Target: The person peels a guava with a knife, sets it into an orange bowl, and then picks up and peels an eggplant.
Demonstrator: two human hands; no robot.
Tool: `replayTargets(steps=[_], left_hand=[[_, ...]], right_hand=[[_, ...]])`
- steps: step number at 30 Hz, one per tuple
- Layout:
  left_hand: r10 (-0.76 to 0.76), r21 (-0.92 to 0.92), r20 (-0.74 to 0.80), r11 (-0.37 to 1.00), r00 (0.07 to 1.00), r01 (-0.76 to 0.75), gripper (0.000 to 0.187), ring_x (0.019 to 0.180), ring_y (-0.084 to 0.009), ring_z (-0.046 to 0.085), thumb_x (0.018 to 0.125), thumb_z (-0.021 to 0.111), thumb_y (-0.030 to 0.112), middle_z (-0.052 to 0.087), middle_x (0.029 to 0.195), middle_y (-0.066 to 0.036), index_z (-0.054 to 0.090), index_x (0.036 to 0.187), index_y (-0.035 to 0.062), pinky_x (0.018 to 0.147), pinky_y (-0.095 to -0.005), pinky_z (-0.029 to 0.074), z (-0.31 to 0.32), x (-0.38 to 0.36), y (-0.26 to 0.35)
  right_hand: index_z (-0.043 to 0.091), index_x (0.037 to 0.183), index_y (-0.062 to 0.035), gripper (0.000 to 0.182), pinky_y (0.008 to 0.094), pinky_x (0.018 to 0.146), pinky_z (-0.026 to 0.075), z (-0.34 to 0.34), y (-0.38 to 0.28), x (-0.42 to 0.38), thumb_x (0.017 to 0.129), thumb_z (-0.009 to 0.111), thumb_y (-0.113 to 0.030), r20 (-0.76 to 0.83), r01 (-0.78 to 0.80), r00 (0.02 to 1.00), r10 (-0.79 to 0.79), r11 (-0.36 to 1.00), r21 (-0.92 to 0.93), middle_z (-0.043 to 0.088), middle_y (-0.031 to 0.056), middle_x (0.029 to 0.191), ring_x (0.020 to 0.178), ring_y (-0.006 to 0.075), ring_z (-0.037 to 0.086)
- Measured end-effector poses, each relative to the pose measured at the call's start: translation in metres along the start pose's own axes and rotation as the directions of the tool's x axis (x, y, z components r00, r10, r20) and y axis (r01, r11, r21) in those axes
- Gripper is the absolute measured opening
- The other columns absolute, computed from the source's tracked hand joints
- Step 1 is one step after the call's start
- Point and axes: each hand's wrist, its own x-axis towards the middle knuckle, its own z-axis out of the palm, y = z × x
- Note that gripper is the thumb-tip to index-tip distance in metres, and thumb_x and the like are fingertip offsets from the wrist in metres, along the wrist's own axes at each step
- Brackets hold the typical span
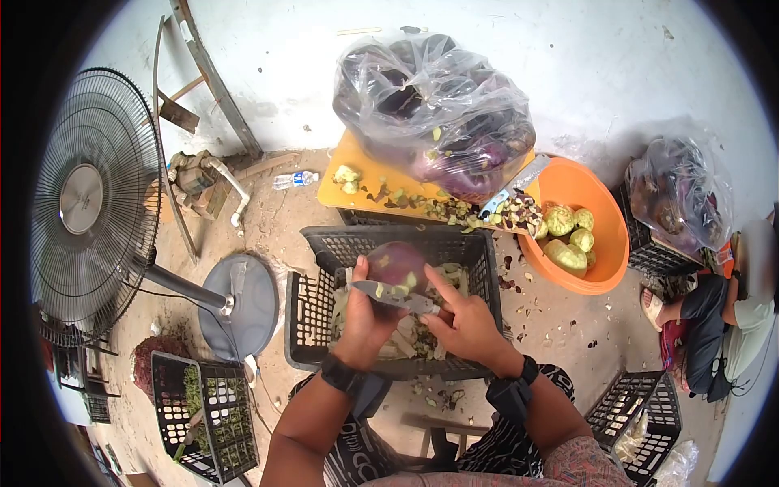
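A round purple eggplant (398, 261) is gripped by my left hand (367, 325), whose fingers curl round its left side. My right hand (466, 323) is closed on the handle of a knife (391, 294), with the index finger stretched out toward the eggplant. The wide blade lies across the near side of the eggplant, with bits of pale peel on it. Both hands are above a black plastic crate (304, 337) that holds pale peelings and scraps. The knife's handle is mostly hidden by my right hand.
Ahead, a clear bag of eggplants (438, 114) rests on a yellow board (345, 154) strewn with peelings. An orange basin (613, 268) holds several peeled eggplants. A standing fan (89, 195) is at left, another person (722, 325) at right. Black crates (235, 422) stand around.
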Motion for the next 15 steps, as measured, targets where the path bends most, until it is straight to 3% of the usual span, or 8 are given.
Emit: replayTargets(steps=[15], left_hand=[[-0.033, 0.081, -0.012, 0.996, 0.999, 0.034, 0.059, 0.111, -0.0234, 0.052, 0.087, 0.046, 0.062, 0.054, 0.122, -0.006, 0.049, 0.125, 0.0169, 0.090, -0.0492, 0.043, -0.0001, -0.0025, 0.0077]], right_hand=[[0.038, 0.140, -0.0176, 0.067, 0.0360, 0.050, 0.043, -0.0030, 0.0068, -0.0003, 0.080, 0.066, -0.020, -0.019, 0.045, 0.999, -0.045, 0.999, -0.014, 0.058, 0.0103, 0.057, 0.049, 0.0283, 0.055]])
